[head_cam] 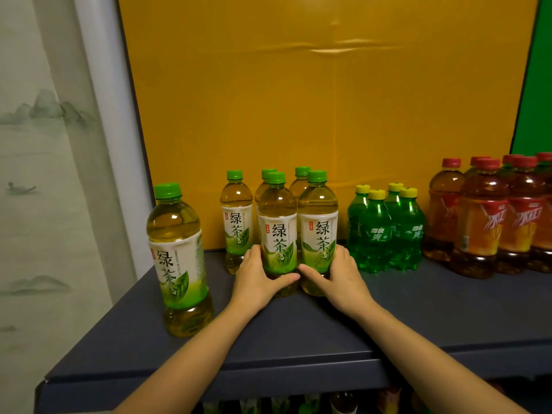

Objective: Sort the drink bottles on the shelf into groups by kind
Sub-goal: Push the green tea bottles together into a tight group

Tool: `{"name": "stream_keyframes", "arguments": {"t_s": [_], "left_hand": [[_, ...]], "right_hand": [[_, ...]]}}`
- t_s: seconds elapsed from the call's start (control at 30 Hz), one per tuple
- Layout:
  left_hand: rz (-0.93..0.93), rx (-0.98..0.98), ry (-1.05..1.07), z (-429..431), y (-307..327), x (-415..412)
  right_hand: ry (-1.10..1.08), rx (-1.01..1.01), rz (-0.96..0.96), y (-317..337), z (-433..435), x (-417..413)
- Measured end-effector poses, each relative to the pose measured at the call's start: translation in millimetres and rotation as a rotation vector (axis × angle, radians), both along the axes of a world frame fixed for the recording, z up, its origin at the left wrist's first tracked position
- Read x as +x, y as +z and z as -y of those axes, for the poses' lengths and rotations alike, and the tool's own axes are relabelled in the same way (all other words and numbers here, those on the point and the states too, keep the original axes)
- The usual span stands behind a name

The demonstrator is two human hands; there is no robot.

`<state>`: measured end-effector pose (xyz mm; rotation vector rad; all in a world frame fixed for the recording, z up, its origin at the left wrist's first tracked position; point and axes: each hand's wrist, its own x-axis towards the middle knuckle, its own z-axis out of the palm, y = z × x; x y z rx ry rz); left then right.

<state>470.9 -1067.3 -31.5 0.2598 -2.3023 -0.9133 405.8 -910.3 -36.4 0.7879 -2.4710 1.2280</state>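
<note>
Several green tea bottles with green caps stand on the dark shelf (298, 330). My left hand (257, 276) wraps the base of the front-left green tea bottle (277, 222). My right hand (337, 276) wraps the base of the green tea bottle (318, 219) beside it. These two touch side by side, with more green tea bottles (236, 216) behind them. A single green tea bottle (176, 252) stands apart near the shelf's left front. Small green soda bottles (385, 231) with yellow caps are grouped in the middle right. Red-capped iced tea bottles (484, 222) cluster at the far right.
A yellow panel (298, 100) backs the shelf, with a green panel (534, 85) at the right. A white frame and painted curtain (44, 174) stand at the left. The shelf's front edge lies under my forearms. More bottles show dimly on a lower shelf (343, 404).
</note>
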Motion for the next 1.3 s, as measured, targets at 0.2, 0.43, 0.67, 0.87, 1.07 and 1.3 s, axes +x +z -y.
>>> {"name": "stream_keyframes", "arguments": {"t_s": [0.2, 0.43, 0.67, 0.87, 1.07, 1.3], "left_hand": [[0.078, -0.025, -0.04, -6, 3, 20], [-0.357, -0.271, 0.043, 8, 0, 127], [-0.109, 0.105, 0.11, 76, -3, 154], [0.011, 0.231, -0.227, 87, -3, 131], [0.032, 0.245, -0.25, 86, 6, 93], [0.027, 0.311, -0.306, 74, 7, 59]], "right_hand": [[0.05, -0.077, 0.028, 1, -3, 4], [0.146, -0.102, 0.049, -3, -9, 2], [0.143, -0.116, 0.033, -3, -6, 1], [0.143, -0.13, 0.04, -1, -7, 3], [0.15, -0.135, 0.049, 0, -8, 4], [0.148, -0.13, 0.044, -1, -8, 3]]}}
